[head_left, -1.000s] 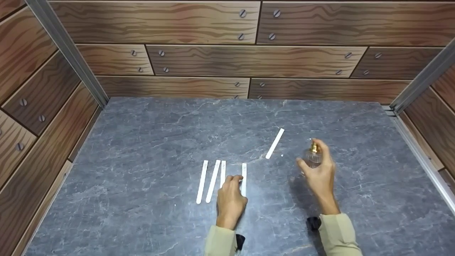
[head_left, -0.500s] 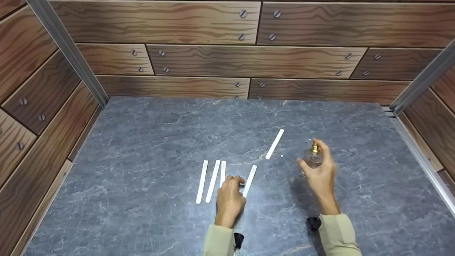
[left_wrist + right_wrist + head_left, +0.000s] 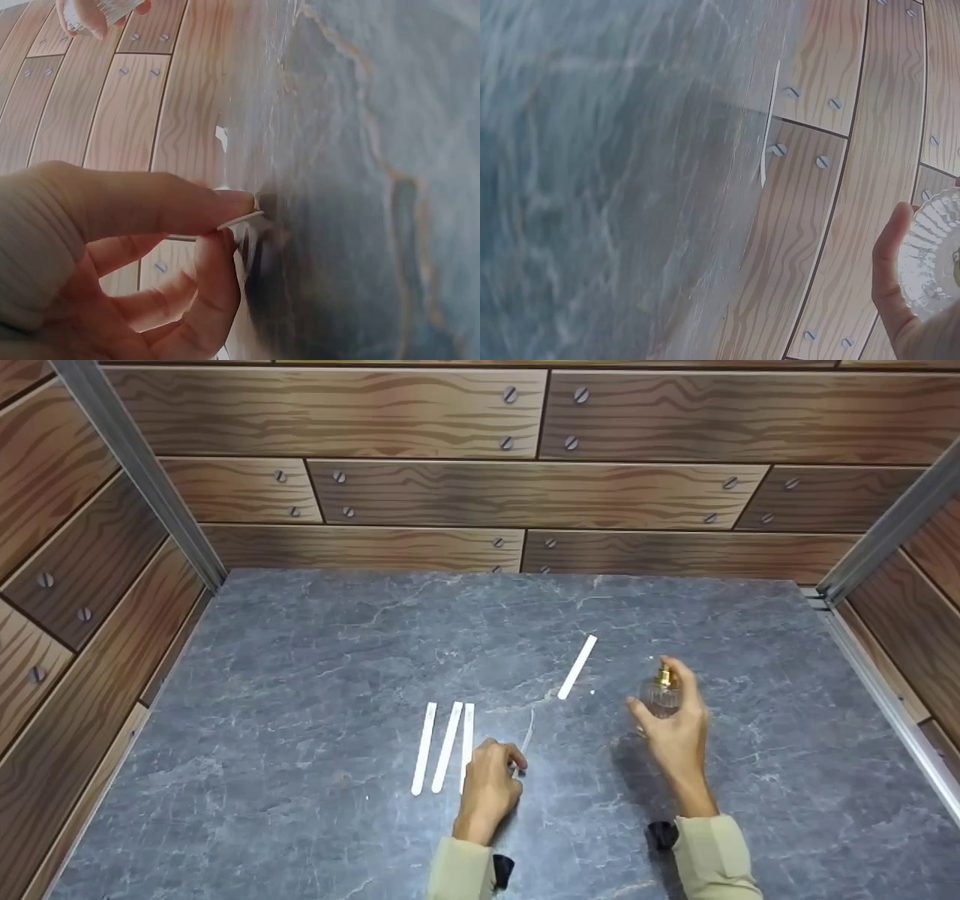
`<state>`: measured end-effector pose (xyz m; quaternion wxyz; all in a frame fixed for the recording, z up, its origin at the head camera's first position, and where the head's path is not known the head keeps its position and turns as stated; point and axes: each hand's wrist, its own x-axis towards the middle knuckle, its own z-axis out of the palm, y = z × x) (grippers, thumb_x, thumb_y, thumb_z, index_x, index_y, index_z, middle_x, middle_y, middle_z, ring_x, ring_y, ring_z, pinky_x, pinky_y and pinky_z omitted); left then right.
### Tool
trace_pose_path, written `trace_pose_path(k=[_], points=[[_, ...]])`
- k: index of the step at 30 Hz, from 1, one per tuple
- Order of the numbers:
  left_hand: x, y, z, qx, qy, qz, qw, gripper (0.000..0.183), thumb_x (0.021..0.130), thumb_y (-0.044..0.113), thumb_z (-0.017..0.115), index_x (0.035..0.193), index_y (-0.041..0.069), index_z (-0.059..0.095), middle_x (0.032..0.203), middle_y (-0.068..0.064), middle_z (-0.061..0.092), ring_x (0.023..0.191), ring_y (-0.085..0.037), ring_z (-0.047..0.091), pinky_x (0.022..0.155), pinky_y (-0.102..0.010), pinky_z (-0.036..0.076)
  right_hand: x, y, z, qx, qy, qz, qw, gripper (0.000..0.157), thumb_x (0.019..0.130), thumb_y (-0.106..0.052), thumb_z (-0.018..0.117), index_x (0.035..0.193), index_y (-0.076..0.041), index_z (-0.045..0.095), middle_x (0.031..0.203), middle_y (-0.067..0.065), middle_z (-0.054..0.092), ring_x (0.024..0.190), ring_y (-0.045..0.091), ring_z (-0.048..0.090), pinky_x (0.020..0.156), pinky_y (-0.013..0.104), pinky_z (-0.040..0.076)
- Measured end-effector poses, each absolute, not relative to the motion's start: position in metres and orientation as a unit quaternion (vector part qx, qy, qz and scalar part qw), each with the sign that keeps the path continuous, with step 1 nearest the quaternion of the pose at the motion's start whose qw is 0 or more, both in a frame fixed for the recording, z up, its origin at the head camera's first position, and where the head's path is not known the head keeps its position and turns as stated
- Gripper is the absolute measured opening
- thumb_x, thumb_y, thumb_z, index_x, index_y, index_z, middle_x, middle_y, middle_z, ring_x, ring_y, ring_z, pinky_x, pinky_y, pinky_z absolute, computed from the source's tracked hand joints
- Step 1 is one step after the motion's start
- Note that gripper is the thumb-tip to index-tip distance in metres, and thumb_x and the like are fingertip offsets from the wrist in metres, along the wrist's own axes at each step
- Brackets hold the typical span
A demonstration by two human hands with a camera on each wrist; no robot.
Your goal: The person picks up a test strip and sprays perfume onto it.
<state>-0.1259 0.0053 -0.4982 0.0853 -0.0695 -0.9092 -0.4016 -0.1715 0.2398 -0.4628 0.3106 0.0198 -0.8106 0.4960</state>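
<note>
My left hand (image 3: 489, 789) pinches a white paper test strip (image 3: 529, 732) between thumb and fingers. The strip stands nearly edge-on, its far end pointing away. In the left wrist view the same strip shows as a thin edge at the fingertips (image 3: 232, 202). On the right, my right hand (image 3: 679, 735) grips a clear ribbed glass perfume bottle (image 3: 658, 701) with a gold spray top, the index finger lying on that top. The bottle's fluted base (image 3: 924, 259) faces the right wrist camera. The palm side of the left hand is hidden in the head view.
Three white strips (image 3: 424, 750) lie side by side left of the left hand, the nearest partly covered by it. Another strip (image 3: 577, 667) lies slanted farther back. Wood-patterned walls (image 3: 420, 491) border the grey marbled table (image 3: 300, 675) at back and sides.
The strip by the left hand has swung to the right and turned from flat to edge-on, now pinched in the fingers. My right hand keeps its place with the bottle.
</note>
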Motion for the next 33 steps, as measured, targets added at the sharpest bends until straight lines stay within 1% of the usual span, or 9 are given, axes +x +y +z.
trace_pose_path(k=[3,5,8,11,16,19,26,30,33], points=[[-0.127,0.007,-0.499,-0.078,-0.903,-0.415,0.079,0.03,0.063,-0.018,0.062,0.072,0.008,0.076,0.072,-0.001,0.064,0.07,-0.02,0.063,0.063,-0.031,0.053,-0.171,0.243,-0.463,0.022,-0.811,0.493,0.315,0.067,0.074,0.013,0.081,0.135,0.0,0.056,0.126,0.025,0.062,0.109,0.034,0.059,0.079,0.014,0.046],[-0.129,0.007,-0.499,-0.083,-0.899,-0.424,0.075,0.028,0.063,-0.017,0.065,0.073,0.006,0.078,0.073,-0.003,0.069,0.071,-0.02,0.066,0.065,-0.032,0.055,-0.172,0.243,-0.463,0.02,-0.809,0.495,0.317,0.067,0.073,0.013,0.081,0.135,0.0,0.056,0.126,0.025,0.062,0.109,0.037,0.06,0.079,0.014,0.046],[-0.133,0.005,-0.498,-0.082,-0.893,-0.438,0.06,0.025,0.066,-0.014,0.069,0.081,0.002,0.08,0.079,-0.007,0.073,0.076,-0.022,0.068,0.068,-0.033,0.056,-0.172,0.243,-0.464,0.016,-0.808,0.496,0.319,0.068,0.072,0.014,0.081,0.134,0.001,0.057,0.125,0.025,0.063,0.106,0.036,0.061,0.078,0.013,0.047],[-0.136,0.003,-0.499,-0.082,-0.883,-0.459,0.054,0.025,0.069,-0.013,0.07,0.089,-0.002,0.08,0.082,-0.009,0.073,0.077,-0.021,0.067,0.07,-0.033,0.056,-0.172,0.241,-0.464,0.014,-0.808,0.494,0.32,0.069,0.072,0.015,0.081,0.134,0.0,0.057,0.124,0.025,0.063,0.102,0.027,0.061,0.077,0.013,0.048],[-0.139,0.002,-0.499,-0.087,-0.854,-0.51,0.057,0.033,0.069,-0.016,0.066,0.097,-0.005,0.078,0.085,-0.009,0.071,0.074,-0.016,0.064,0.067,-0.026,0.052,-0.173,0.239,-0.465,0.023,-0.803,0.503,0.317,0.069,0.072,0.015,0.081,0.135,0.0,0.056,0.119,0.025,0.064,0.091,0.005,0.059,0.071,0.012,0.051],[-0.141,0.003,-0.496,-0.087,-0.835,-0.542,0.048,0.038,0.069,-0.018,0.065,0.103,-0.006,0.077,0.091,-0.009,0.071,0.075,-0.014,0.064,0.066,-0.024,0.052,-0.174,0.237,-0.465,0.03,-0.8,0.511,0.312,0.068,0.073,0.016,0.08,0.135,0.001,0.055,0.117,0.024,0.064,0.087,-0.002,0.058,0.069,0.011,0.051],[-0.144,0.007,-0.49,-0.093,-0.807,-0.581,0.037,0.042,0.071,-0.02,0.064,0.11,-0.008,0.074,0.103,-0.01,0.071,0.081,-0.018,0.066,0.069,-0.024,0.055,-0.175,0.236,-0.464,0.043,-0.798,0.519,0.304,0.068,0.074,0.016,0.079,0.135,0.002,0.054,0.11,0.027,0.064,0.081,-0.001,0.06,0.067,0.012,0.052],[-0.144,0.008,-0.488,-0.127,-0.803,-0.58,0.041,0.046,0.07,-0.021,0.06,0.114,-0.011,0.071,0.113,-0.015,0.07,0.082,-0.021,0.067,0.068,-0.023,0.056,-0.175,0.236,-0.464,0.042,-0.806,0.501,0.312,0.068,0.073,0.016,0.08,0.134,0.001,0.056,0.113,0.025,0.065,0.087,-0.001,0.059,0.069,0.011,0.052],[-0.142,0.009,-0.488,-0.148,-0.803,-0.576,0.04,0.048,0.07,-0.022,0.059,0.117,-0.012,0.069,0.119,-0.018,0.068,0.081,-0.018,0.065,0.066,-0.021,0.056,-0.175,0.237,-0.465,0.042,-0.813,0.488,0.315,0.068,0.072,0.015,0.081,0.133,0.0,0.057,0.116,0.023,0.065,0.09,0.001,0.058,0.069,0.012,0.051]])
